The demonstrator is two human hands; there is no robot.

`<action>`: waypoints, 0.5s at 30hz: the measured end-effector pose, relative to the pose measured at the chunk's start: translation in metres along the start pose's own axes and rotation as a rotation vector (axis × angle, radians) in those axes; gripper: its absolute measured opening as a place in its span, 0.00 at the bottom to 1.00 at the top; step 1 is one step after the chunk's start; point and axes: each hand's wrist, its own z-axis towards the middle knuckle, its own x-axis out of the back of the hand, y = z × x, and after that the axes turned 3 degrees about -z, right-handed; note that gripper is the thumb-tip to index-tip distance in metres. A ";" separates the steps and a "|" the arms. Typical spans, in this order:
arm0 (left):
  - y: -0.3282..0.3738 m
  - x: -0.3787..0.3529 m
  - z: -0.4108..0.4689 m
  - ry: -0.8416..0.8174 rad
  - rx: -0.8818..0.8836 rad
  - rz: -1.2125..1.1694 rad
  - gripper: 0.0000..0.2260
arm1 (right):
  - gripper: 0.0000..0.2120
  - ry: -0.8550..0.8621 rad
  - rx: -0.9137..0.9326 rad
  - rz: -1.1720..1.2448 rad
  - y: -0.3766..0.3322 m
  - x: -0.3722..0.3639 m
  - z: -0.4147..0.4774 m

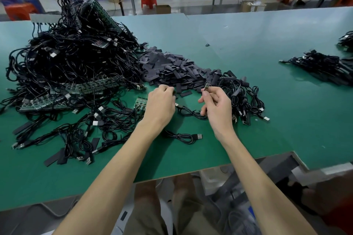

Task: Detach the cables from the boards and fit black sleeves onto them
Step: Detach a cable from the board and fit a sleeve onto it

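Note:
My right hand (216,106) pinches the small circuit end of a black cable (206,87) between thumb and forefinger, and the cable (188,111) trails down to a USB plug below. My left hand (161,103) reaches to the edge of the pile of flat black sleeves (172,68), fingers curled at one sleeve; the grip itself is hidden. A small green board (141,102) lies just left of my left hand. Long green boards (84,87) with cables attached lie in the big tangle at left.
A heap of black cables (76,59) fills the left of the green table (248,101). Sleeved cables (242,97) lie right of my right hand. Another bundle (322,66) sits far right. One loose cable (183,136) lies near the front. Red stools and benches stand behind.

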 end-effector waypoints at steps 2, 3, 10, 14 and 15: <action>-0.005 -0.004 0.007 -0.074 0.056 0.052 0.12 | 0.02 0.020 -0.011 0.000 0.002 0.000 0.000; -0.009 -0.006 0.008 -0.089 0.071 0.069 0.11 | 0.02 0.024 -0.020 0.000 0.003 0.000 0.001; -0.020 -0.012 -0.002 0.080 0.035 -0.017 0.11 | 0.01 -0.039 -0.011 0.012 0.003 -0.002 0.001; -0.018 -0.008 -0.005 0.220 -0.025 -0.070 0.10 | 0.01 -0.065 -0.013 0.005 0.002 -0.001 0.000; -0.017 -0.006 -0.007 0.273 -0.054 -0.129 0.09 | 0.01 -0.077 -0.011 0.002 0.002 -0.001 0.000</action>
